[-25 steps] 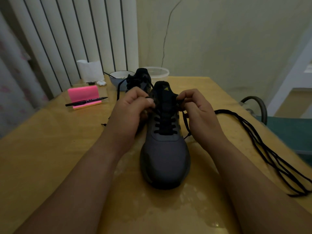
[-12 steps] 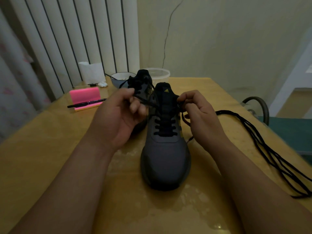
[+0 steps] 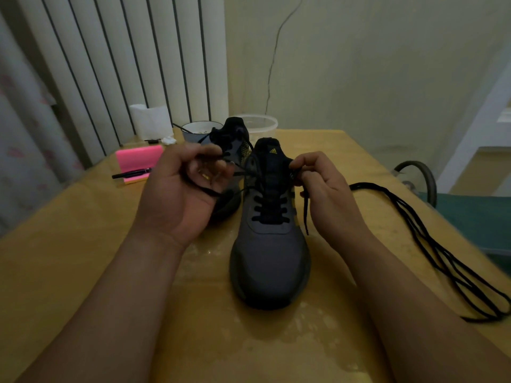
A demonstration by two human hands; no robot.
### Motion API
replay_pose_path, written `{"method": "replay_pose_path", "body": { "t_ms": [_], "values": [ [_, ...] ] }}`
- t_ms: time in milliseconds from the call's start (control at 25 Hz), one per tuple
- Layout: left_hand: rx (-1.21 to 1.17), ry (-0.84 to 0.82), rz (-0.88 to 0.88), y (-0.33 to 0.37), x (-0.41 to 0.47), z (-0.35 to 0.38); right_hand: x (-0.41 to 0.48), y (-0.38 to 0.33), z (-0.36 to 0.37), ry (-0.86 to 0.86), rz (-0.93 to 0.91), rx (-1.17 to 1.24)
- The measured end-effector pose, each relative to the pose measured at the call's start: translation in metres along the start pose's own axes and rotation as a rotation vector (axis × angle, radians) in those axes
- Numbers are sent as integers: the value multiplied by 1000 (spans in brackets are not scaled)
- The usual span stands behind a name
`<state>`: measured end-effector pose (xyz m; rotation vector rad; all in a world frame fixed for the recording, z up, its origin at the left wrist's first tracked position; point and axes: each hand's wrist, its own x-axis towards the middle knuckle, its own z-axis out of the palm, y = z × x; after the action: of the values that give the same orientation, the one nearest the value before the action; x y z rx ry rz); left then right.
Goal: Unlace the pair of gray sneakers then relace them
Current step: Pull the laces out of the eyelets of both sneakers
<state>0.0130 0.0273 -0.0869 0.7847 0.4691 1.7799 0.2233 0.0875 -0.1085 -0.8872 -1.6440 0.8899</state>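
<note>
Dead centre on the tabletop (image 3: 83,258) sits our near sneaker (image 3: 269,244), lower eyelets laced. Left hand (image 3: 182,194) grips one lace end at ten o'clock, right hand (image 3: 323,189) pinches the other at two. Relacing, we judge; top eyelets next.

1. The yellow-brown table (image 3: 69,266) carries everything – its top is glossy, with wet-looking patches near the front.
2. A gray sneaker (image 3: 269,250) stands at the middle, toe toward the camera; the second sneaker (image 3: 231,150) stands behind it to the left.
3. A loose black lace (image 3: 431,244) lies along the right edge.
4. At the far left – a pink pad (image 3: 137,160) with a black pen (image 3: 130,174) on it, a white tissue roll (image 3: 150,125), a bowl (image 3: 197,129) and a clear container (image 3: 261,124).
</note>
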Motion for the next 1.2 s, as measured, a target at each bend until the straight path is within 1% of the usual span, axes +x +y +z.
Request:
{"method": "replay_pose_path", "body": {
  "t_ms": [40,80,120,240,280,320,360,440,480,520,560,600,640,680,720,760,800,840,920,960,1000,1040,1080,1160,1200],
  "values": [
    [23,0,5,-1,-1,0,0,0,0,2,1,-1],
    [96,9,14,-3,-2,-1,0,0,1,3,2,-2],
    [296,23,32,-5,-3,0,0,0,1,5,5,-7],
    [1254,62,158,-20,-7,1,-1,-1,0,11,6,-7],
    [1468,52,203,-25,-8,2,-1,-1,0,7,4,-8],
    [1588,40,241,-29,-8,4,-1,-1,0,4,4,-13],
    [1648,28,273,-29,-8,6,0,-1,0,3,4,-15],
    [1663,-12,284,-29,-7,6,0,0,1,3,8,-13],
    [1628,-39,276,-28,-6,5,0,0,1,2,8,-10],
    [1554,-48,269,-28,-6,6,-1,0,2,1,6,-11],
    [1432,-31,258,-28,-6,6,-1,1,1,2,5,-15],
    [1226,11,244,-27,-4,6,-1,1,1,2,6,-19],
    [939,70,227,-23,-2,6,-1,0,1,1,8,-22],
    [605,104,191,-18,0,6,0,0,2,-2,11,-21],
    [313,112,134,-11,3,4,0,0,2,-4,13,-20],
    [156,126,96,-7,5,1,0,0,2,-5,14,-20],
    [167,144,92,-4,6,-3,0,0,1,-4,13,-22],
    [340,169,122,-4,5,-5,0,0,1,-3,10,-22],
    [969,188,215,-10,-1,-4,0,0,0,0,5,-17],
    [1264,169,233,-15,-5,-3,-1,1,0,3,2,-14],
    [1477,150,239,-19,-9,-3,-1,1,-1,7,0,-11],
    [1597,149,259,-22,-11,-2,-1,2,-1,10,-1,-12],
    [1655,174,326,-22,-11,-2,-1,2,-1,8,-3,-17],
    [1696,180,525,-22,-10,-2,-2,1,1,-7,-16,-38],
    [1671,146,539,-24,-10,-1,-2,1,1,-17,-27,-49]
  ]
}}
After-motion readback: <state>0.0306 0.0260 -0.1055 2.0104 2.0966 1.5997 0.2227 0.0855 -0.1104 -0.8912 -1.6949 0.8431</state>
